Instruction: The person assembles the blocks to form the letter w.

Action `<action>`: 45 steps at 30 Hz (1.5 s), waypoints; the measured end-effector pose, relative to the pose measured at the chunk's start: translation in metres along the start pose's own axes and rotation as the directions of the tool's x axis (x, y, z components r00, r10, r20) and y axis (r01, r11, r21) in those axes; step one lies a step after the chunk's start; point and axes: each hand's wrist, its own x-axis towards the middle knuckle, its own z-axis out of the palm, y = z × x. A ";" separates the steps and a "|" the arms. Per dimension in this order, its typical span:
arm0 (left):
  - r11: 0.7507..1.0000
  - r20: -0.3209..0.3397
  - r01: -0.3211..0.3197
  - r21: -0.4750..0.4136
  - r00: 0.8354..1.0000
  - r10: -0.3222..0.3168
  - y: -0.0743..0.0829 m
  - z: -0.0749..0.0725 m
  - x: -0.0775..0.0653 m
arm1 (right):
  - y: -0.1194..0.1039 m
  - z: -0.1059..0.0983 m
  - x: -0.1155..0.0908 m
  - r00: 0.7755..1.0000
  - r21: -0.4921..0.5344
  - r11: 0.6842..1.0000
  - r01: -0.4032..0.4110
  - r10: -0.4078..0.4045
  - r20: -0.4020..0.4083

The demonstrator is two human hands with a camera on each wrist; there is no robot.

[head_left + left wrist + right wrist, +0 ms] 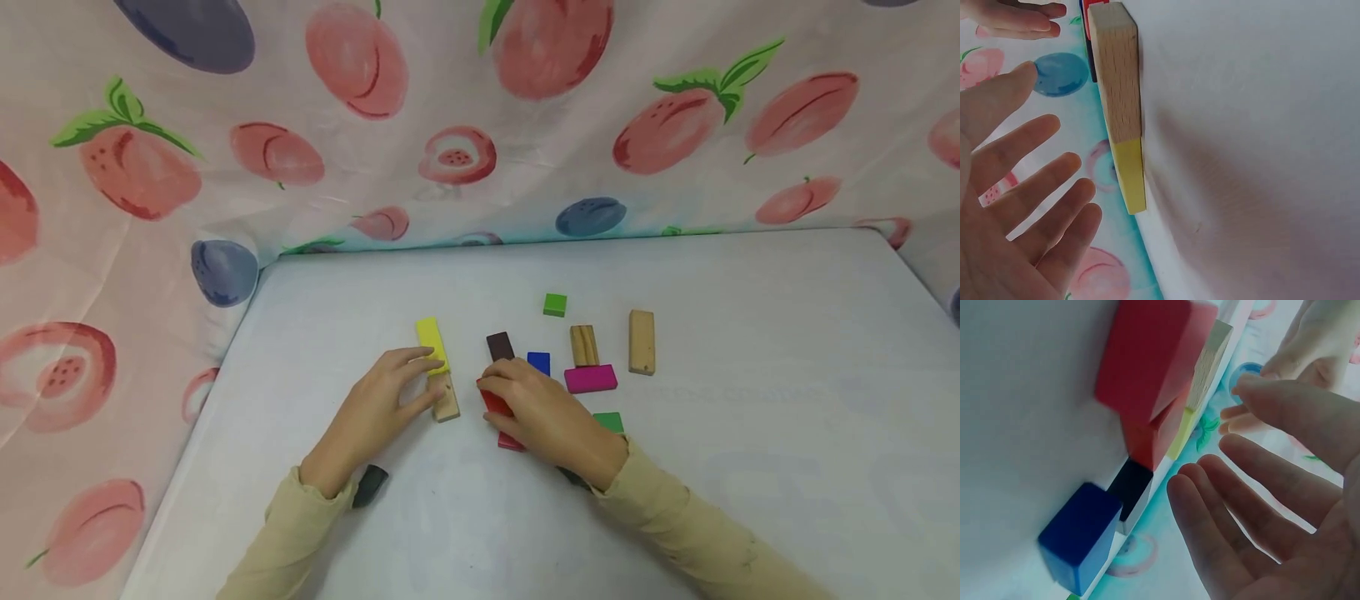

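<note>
My left hand (378,408) is beside a yellow block (429,333) and a plain wooden block (446,404) that lie end to end. Its fingers are spread and loosely bent, with nothing in the palm in the left wrist view. Over a bright red block (493,402) hovers my right hand (543,412), partly covering it and a deeper red block (511,443) just nearer. The right wrist view shows those fingers relaxed and apart from the blocks. A dark brown block (498,346) and a blue block (538,362) lie beyond the right hand.
To the right lie a magenta block (591,379), a grooved wooden block (583,346) and a plain tan block (642,342). A light green block (555,305) is farther back; a darker green block (608,422) shows beside the right wrist. Fruit-patterned cloth (450,83) hangs behind the white table (787,400).
</note>
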 end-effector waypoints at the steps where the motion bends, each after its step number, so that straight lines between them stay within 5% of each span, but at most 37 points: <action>1: 1.000 0.001 -0.001 -0.003 1.000 0.001 0.000 0.000 -0.001 | 0.001 -0.001 -0.001 1.000 0.000 1.000 0.001 -0.001 -0.005; 24: 1.000 0.056 0.001 0.027 0.998 -0.003 0.003 0.014 -0.004 | 0.018 -0.001 -0.028 0.997 -0.046 0.997 0.061 -0.058 0.052; 45: 0.997 0.059 0.022 0.068 0.998 -0.026 0.005 0.015 -0.005 | 0.018 0.001 -0.033 0.992 0.026 0.999 0.018 -0.021 0.128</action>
